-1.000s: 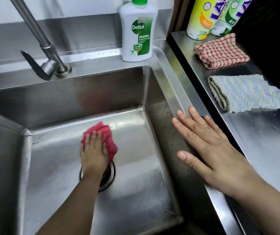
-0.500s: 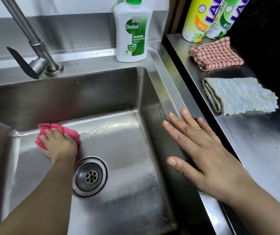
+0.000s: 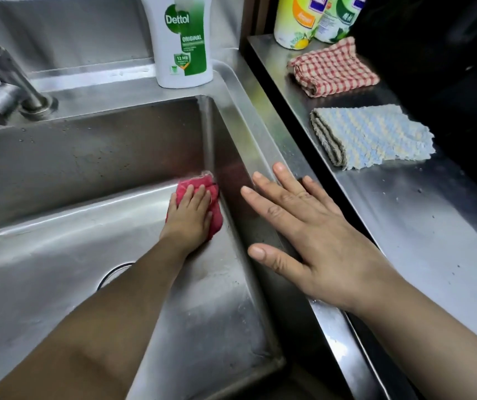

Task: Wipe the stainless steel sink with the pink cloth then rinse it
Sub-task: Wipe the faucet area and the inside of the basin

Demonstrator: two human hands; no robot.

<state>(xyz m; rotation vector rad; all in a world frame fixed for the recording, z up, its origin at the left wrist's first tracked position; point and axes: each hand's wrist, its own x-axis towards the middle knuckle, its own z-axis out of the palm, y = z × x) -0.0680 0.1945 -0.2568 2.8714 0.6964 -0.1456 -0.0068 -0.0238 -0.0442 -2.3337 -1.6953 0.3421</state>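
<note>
The stainless steel sink [image 3: 87, 163] fills the left of the head view. My left hand [image 3: 191, 215] reaches down into the basin and presses the pink cloth [image 3: 216, 219] flat against the sink floor, at the back right corner where floor meets right wall. Its fingers lie straight on top of the cloth. My right hand [image 3: 312, 241] rests flat on the sink's right rim, fingers spread, holding nothing. My left forearm hides most of the drain [image 3: 113, 272].
The faucet [image 3: 9, 82] stands at the back left with no water running. A Dettol bottle [image 3: 184, 44] sits on the back ledge. On the steel counter [image 3: 433, 226] to the right lie a red checked cloth [image 3: 332, 67], a blue-yellow cloth [image 3: 373, 137] and two bottles [image 3: 298, 18].
My left hand has swept the pink cloth from the back left of the sink floor across to the back right corner. The right hand has stayed on the rim.
</note>
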